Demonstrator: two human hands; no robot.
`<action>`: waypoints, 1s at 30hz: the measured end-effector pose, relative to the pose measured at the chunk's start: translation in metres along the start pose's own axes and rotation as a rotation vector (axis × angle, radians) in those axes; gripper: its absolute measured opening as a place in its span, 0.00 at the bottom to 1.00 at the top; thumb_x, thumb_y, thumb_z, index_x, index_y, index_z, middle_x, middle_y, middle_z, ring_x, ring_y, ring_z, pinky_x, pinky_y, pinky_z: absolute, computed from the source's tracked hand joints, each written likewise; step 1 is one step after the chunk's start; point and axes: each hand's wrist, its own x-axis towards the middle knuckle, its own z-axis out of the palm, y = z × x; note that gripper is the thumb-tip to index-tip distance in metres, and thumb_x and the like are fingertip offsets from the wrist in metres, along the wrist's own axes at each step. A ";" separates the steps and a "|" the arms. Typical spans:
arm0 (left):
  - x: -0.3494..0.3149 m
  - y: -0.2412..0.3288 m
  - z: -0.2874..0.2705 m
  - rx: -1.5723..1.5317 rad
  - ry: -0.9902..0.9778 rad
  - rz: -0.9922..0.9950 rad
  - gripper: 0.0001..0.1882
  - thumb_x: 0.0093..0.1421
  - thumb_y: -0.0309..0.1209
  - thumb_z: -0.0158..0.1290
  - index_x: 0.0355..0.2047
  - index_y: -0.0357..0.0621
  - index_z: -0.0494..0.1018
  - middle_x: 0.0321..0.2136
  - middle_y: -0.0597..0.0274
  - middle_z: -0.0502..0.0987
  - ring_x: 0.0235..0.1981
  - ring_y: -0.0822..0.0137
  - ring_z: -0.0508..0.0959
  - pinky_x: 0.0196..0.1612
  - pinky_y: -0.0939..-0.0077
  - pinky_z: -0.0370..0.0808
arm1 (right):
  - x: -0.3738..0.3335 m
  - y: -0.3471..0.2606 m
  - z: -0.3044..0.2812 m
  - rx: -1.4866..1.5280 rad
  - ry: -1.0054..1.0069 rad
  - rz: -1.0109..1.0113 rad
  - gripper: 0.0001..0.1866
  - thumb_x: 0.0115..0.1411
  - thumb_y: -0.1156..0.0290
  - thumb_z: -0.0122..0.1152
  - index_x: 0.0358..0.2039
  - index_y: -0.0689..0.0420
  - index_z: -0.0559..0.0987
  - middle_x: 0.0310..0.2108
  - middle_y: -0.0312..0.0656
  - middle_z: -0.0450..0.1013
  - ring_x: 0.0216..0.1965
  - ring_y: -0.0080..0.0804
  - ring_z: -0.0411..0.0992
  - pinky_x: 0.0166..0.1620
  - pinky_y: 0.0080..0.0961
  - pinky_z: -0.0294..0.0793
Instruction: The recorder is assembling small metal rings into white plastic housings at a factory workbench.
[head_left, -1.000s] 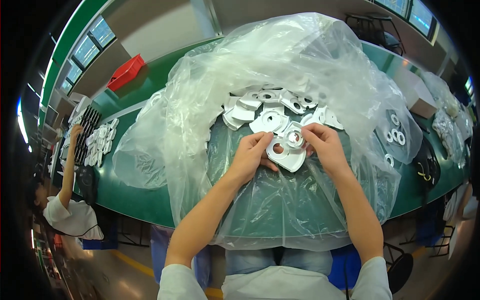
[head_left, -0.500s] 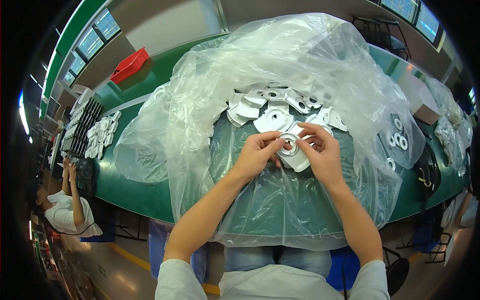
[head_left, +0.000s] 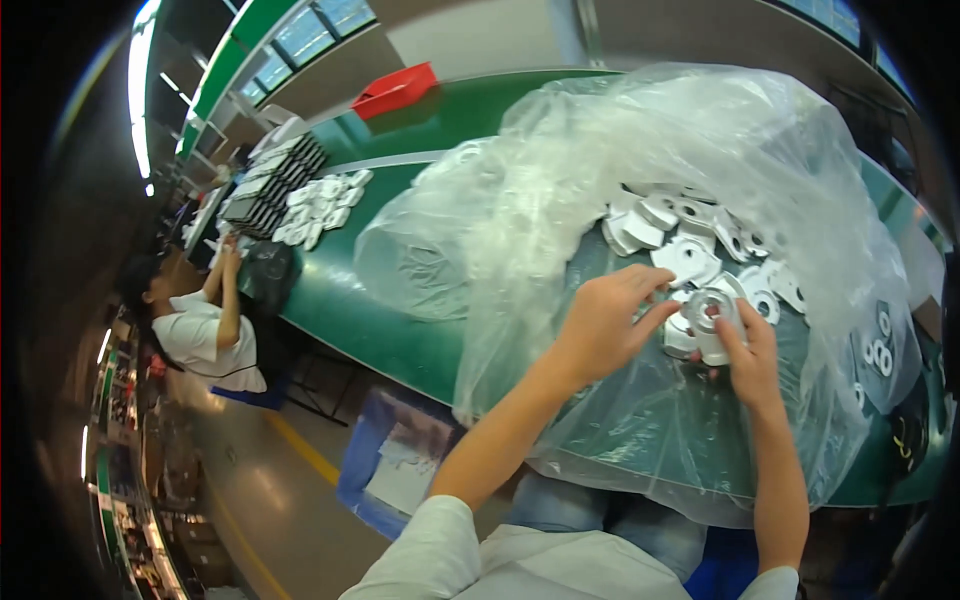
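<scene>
My left hand and my right hand meet over a white plastic part with a round hole, both gripping it just above the green table. Behind it lies a heap of several like white parts on a big clear plastic bag that is spread open over the table and billows up at the back. My forearms come in from the lower edge.
A red bin stands at the far left of the table. Rows of white parts and dark trays lie farther left, where another person in a white shirt works. More parts in plastic sit at the right.
The view has swung to the left, so the bag and my hands now sit at the right. Both hands stay on the white part, drawn closer together around it.
</scene>
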 end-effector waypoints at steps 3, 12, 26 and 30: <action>-0.037 0.001 -0.058 0.098 0.209 -0.230 0.06 0.57 0.24 0.51 0.33 0.36 0.76 0.26 0.58 0.78 0.22 0.72 0.76 0.27 0.81 0.72 | 0.004 0.013 -0.006 0.048 0.042 -0.108 0.09 0.64 0.69 0.45 0.40 0.61 0.70 0.31 0.45 0.76 0.22 0.23 0.74 0.16 0.12 0.64; -0.064 -0.165 -0.198 0.968 0.282 -0.356 0.07 0.49 0.26 0.56 0.30 0.37 0.77 0.27 0.51 0.76 0.29 0.55 0.76 0.33 0.66 0.72 | 0.006 0.012 0.000 0.073 -0.019 -0.136 0.12 0.61 0.73 0.47 0.45 0.63 0.70 0.33 0.45 0.76 0.26 0.25 0.76 0.20 0.14 0.67; -0.031 -0.051 -0.174 0.915 0.034 -0.463 0.07 0.52 0.28 0.54 0.28 0.36 0.77 0.22 0.49 0.77 0.25 0.55 0.78 0.31 0.69 0.72 | 0.005 0.016 -0.008 0.163 -0.027 -0.014 0.13 0.63 0.71 0.44 0.45 0.64 0.67 0.32 0.48 0.75 0.24 0.28 0.75 0.17 0.16 0.70; -0.013 -0.026 -0.128 0.674 0.121 -0.465 0.07 0.52 0.27 0.53 0.27 0.36 0.76 0.22 0.50 0.77 0.24 0.54 0.78 0.29 0.68 0.72 | 0.011 0.019 -0.006 0.236 -0.024 0.004 0.14 0.63 0.71 0.45 0.47 0.63 0.67 0.33 0.48 0.75 0.24 0.28 0.75 0.18 0.17 0.71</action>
